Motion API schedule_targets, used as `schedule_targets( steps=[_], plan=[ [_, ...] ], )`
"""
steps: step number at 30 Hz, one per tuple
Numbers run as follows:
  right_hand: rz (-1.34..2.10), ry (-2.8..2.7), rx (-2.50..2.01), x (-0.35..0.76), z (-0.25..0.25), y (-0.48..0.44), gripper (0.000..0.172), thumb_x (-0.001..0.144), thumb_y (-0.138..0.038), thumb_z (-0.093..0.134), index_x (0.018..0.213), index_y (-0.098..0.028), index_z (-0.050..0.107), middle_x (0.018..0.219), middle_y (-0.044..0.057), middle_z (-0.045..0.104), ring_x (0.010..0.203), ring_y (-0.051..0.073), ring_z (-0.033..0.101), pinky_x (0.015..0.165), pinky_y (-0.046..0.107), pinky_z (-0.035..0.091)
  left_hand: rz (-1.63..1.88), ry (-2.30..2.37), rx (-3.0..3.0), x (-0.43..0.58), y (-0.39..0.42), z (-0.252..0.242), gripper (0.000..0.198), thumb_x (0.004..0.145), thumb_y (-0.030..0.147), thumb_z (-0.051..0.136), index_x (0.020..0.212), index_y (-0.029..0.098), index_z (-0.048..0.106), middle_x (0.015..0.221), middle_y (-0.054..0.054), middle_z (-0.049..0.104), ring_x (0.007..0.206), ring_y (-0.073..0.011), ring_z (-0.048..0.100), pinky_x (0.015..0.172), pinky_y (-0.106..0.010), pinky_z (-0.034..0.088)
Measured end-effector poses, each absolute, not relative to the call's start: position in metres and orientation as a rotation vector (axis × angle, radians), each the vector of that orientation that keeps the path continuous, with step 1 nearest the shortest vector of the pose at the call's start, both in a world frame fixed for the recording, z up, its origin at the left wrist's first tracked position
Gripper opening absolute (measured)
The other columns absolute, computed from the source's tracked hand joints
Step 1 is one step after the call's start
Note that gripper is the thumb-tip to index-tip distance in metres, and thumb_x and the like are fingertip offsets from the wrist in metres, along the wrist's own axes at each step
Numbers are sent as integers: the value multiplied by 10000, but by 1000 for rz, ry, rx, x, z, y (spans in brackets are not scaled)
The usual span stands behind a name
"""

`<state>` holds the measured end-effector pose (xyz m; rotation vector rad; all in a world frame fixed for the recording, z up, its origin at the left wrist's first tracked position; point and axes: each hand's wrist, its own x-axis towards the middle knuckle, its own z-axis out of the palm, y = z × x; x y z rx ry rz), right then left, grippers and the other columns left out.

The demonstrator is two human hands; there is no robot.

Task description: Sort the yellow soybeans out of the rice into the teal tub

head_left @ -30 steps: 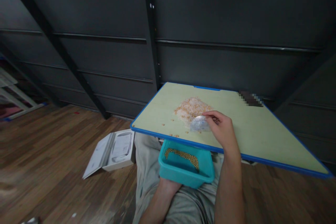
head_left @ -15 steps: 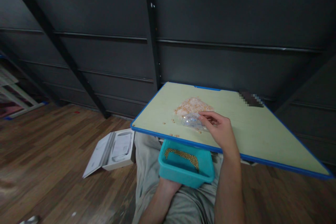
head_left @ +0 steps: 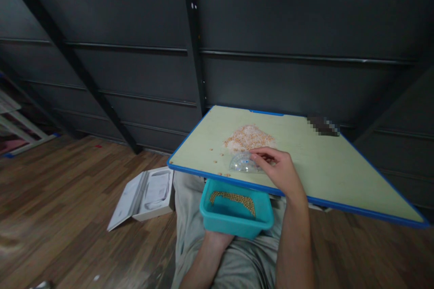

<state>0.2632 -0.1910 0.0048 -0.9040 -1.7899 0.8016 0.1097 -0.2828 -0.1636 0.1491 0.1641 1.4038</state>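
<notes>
A clear semicircular protractor (head_left: 244, 163) is pinched at its upper right between the thumb and fingers of my right hand (head_left: 276, 162). It lies low over the tabletop, just in front of a mixed heap (head_left: 249, 137) of fine white grains and small tan beans. Several stray beans (head_left: 222, 155) are scattered to the left of the protractor. Below the table's near edge, my left hand (head_left: 219, 238) holds up a teal plastic container (head_left: 230, 226) from underneath; its fingers are hidden. Golden-tan beans (head_left: 237, 198) form a curved band on the container's floor.
The pale green table (head_left: 339, 180) has a raised blue edge. A dark pixelated object (head_left: 323, 126) lies at its far right. An opened white box (head_left: 158, 194) stands on the wooden floor (head_left: 84, 198) to the left. A dark panelled wall (head_left: 142, 72) rises behind the table.
My right hand has drawn the protractor slightly left and nearer, so its round outline shows more clearly beside the heap. The teal container has shifted slightly left.
</notes>
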Motion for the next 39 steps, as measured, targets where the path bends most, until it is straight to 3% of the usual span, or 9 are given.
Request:
schedule_targets(
  steps=[7,15,20,25,39],
  plan=[
    [816,-1842,-885,265,6,-194,151,876,-309,686,929,-226,800,926,48,797,817,206,714,761,345,558,1449,147,223,115,-282,-136,536,987,517,357,1466,323,498,1541,-21,576,1515,-233,378,1290,-485,169],
    [778,-1788,-901,263,3,-190,171,886,-337,688,948,-232,808,969,53,804,844,220,723,751,348,562,1432,73,203,109,-286,-159,608,970,600,315,1467,299,494,1530,-48,579,1480,-278,436,1285,-532,144],
    [706,-1696,-931,263,2,-188,199,877,-367,705,973,-225,807,986,64,804,822,217,720,734,350,562,1400,145,149,106,-287,-169,595,947,624,369,1405,307,575,1461,-51,648,1443,-288,488,1278,-526,170],
    [763,-1702,-921,263,-1,-186,206,883,-368,707,994,-225,804,1006,64,804,851,224,734,757,357,577,1418,180,87,108,-287,-165,613,932,623,424,1441,299,531,1467,-65,644,1453,-292,473,1274,-528,188],
    [813,-1745,-895,263,4,-192,142,869,-324,723,926,-224,807,930,46,799,778,194,705,713,330,544,1425,193,101,115,-283,-134,524,977,540,380,1400,306,582,1459,-37,660,1451,-288,483,1264,-574,246]
  ],
)
